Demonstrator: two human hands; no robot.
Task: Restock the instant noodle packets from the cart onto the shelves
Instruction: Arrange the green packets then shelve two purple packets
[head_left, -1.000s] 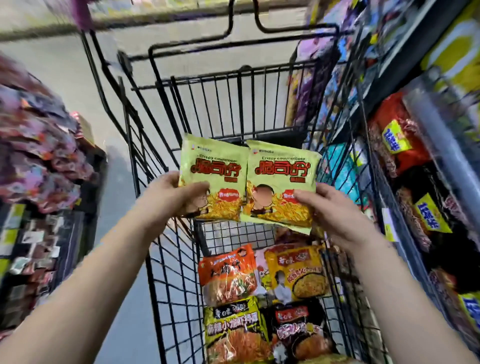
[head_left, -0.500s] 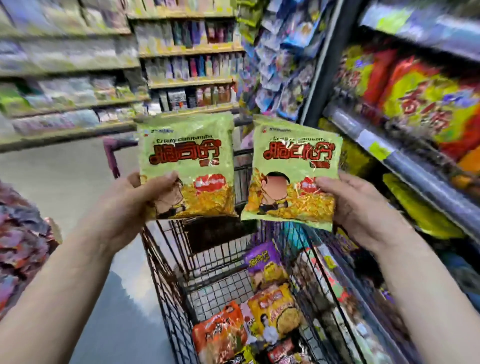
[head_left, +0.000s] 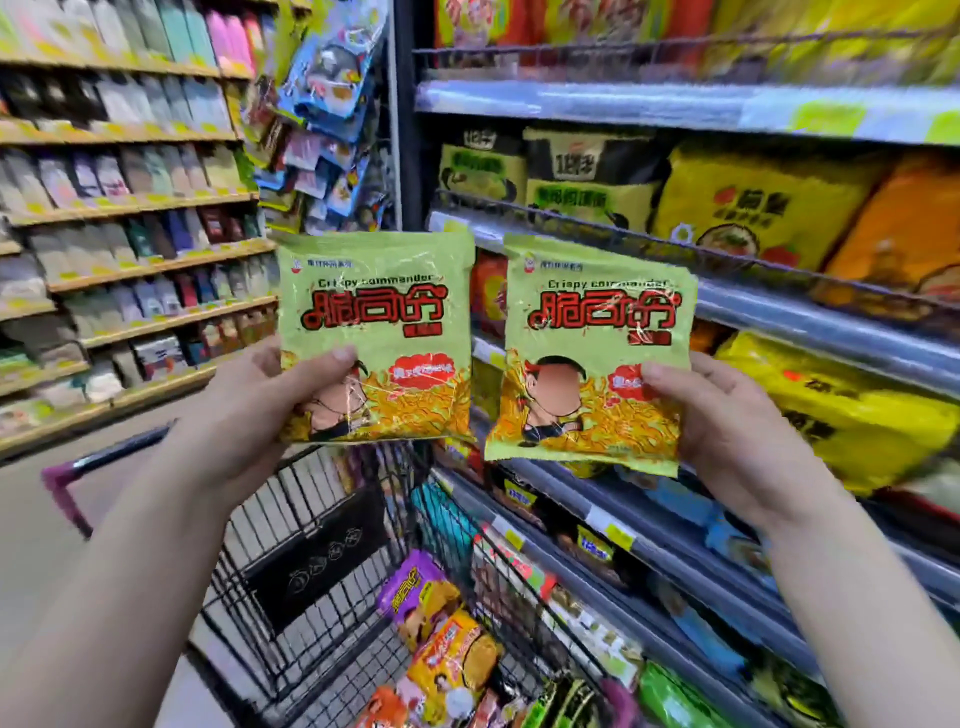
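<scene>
Above the cart (head_left: 311, 561), left hand (head_left: 249, 410) and right hand (head_left: 727, 431) each pinch a light, crinkly, crushable noodle packet (head_left: 376, 312) by its lower edge.

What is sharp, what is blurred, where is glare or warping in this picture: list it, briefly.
Head view: left packet and right packet are sharpest, small glints on their film; head view: the right-hand shelf goods are smeared, the top shelf rail shows pale glare; head view: the far aisle shelves look soft and slant with the wide lens.
</scene>
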